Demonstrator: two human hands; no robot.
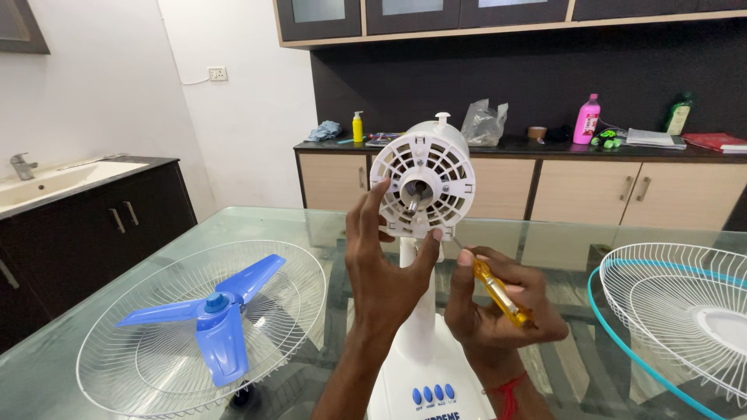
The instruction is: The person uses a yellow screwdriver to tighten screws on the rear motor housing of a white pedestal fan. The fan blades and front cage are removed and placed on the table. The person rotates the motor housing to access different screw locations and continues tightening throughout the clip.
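A white table fan body stands on the glass table (545, 257), its round motor housing (428, 175) facing me with the shaft in the middle. My left hand (383, 260) grips the lower left edge of the housing, thumb at the bottom rim. My right hand (498, 307) holds a yellow-handled screwdriver (498, 292), whose tip points up-left toward the bottom of the housing. The fan's base (424, 365) with blue buttons sits close to me.
A white wire grille (140, 334) lies at the left with a blue three-blade propeller (214, 311) on it. Another grille with a teal rim (685, 311) lies at the right. A counter (545, 148) with bottles stands behind, and a sink cabinet (93, 218) at the left.
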